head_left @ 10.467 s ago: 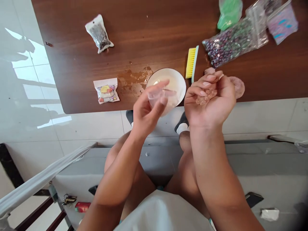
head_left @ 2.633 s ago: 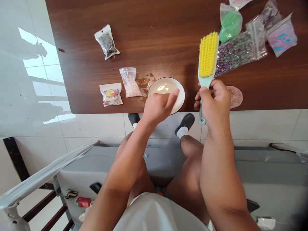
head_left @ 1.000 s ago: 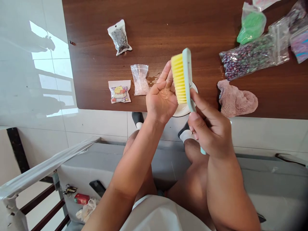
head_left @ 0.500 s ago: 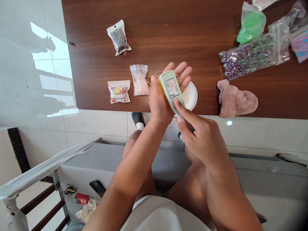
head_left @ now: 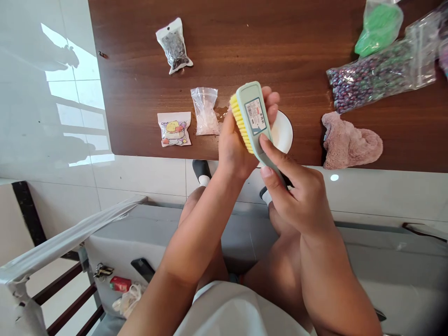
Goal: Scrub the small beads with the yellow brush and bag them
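A pale green scrubbing brush (head_left: 255,112) with yellow bristles and a label on its back is gripped by the handle in my right hand (head_left: 297,198), thumb and index finger along it. Its bristles face the palm of my left hand (head_left: 236,144). The left hand is open, palm up, fingers loosely bent and partly hidden behind the brush head. Whether the bristles touch the skin, I cannot tell. Beyond the hands a white plate (head_left: 284,133) lies at the table edge, partly covered. Left of them is a small clear zip bag (head_left: 206,114) of pale pink pieces.
On the brown table (head_left: 217,42) lie a cartoon-printed packet (head_left: 174,129), a bag of dark beads (head_left: 174,46), a pink fluffy cloth (head_left: 352,142), a large bead bag (head_left: 374,79) and a green bag (head_left: 380,28). A phone (head_left: 143,269) rests on the grey sofa (head_left: 147,224).
The brush has tilted so that more of its yellow bristles show, and its head sits slightly higher. The left fingers look more bent. The view has shifted a little.
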A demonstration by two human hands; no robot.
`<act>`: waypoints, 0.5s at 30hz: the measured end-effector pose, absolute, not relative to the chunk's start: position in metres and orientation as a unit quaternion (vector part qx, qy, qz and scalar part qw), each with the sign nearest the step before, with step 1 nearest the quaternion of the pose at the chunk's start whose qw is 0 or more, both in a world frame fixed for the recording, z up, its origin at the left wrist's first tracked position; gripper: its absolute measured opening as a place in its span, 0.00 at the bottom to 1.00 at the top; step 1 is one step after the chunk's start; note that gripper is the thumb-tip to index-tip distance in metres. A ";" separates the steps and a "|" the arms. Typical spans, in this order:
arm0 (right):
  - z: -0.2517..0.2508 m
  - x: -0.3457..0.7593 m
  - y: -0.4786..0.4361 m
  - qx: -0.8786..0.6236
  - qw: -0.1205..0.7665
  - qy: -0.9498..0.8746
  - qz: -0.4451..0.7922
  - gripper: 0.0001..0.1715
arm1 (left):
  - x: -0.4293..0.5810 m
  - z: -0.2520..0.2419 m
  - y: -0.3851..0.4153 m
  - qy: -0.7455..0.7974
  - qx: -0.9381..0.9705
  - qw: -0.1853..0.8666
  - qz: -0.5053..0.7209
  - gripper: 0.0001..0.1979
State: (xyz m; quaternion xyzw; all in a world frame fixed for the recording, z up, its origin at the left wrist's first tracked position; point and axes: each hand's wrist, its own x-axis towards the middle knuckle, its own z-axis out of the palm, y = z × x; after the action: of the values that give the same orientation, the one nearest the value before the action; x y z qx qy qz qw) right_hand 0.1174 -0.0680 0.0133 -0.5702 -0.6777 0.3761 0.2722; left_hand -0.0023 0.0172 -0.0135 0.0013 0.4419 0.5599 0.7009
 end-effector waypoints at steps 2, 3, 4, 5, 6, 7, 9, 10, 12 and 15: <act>0.014 0.119 -0.070 -0.545 0.292 -0.660 0.426 0.30 | -0.006 -0.014 0.020 0.455 -0.016 0.694 0.557 0.23; 0.013 0.119 -0.071 -0.534 0.299 -0.653 0.445 0.30 | -0.008 -0.013 0.021 0.456 -0.014 0.696 0.555 0.23; 0.013 0.119 -0.072 -0.528 0.304 -0.647 0.458 0.31 | -0.010 -0.013 0.021 0.451 -0.004 0.702 0.551 0.23; 0.013 0.119 -0.072 -0.526 0.307 -0.643 0.464 0.31 | -0.012 -0.012 0.021 0.441 0.013 0.709 0.549 0.24; 0.012 0.118 -0.072 -0.530 0.309 -0.640 0.462 0.31 | -0.013 -0.011 0.020 0.427 0.034 0.717 0.550 0.24; 0.012 0.118 -0.072 -0.538 0.311 -0.639 0.454 0.31 | -0.015 -0.010 0.019 0.411 0.057 0.722 0.554 0.25; 0.012 0.116 -0.072 -0.556 0.313 -0.640 0.427 0.31 | -0.016 -0.009 0.017 0.385 0.096 0.718 0.572 0.28; 0.012 0.115 -0.072 -0.563 0.314 -0.645 0.411 0.31 | -0.016 -0.009 0.016 0.378 0.111 0.710 0.584 0.30; 0.013 0.113 -0.072 -0.571 0.310 -0.658 0.381 0.31 | -0.015 -0.009 0.015 0.374 0.134 0.693 0.602 0.30; 0.012 0.111 -0.072 -0.565 0.283 -0.677 0.377 0.30 | -0.014 -0.010 0.016 0.355 0.157 0.693 0.607 0.33</act>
State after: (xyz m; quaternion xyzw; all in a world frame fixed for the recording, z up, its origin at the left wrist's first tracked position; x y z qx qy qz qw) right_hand 0.1112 -0.0719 0.0125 -0.5652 -0.6771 0.3769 0.2830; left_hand -0.0139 0.0156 -0.0099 0.1568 0.3552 0.6069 0.6935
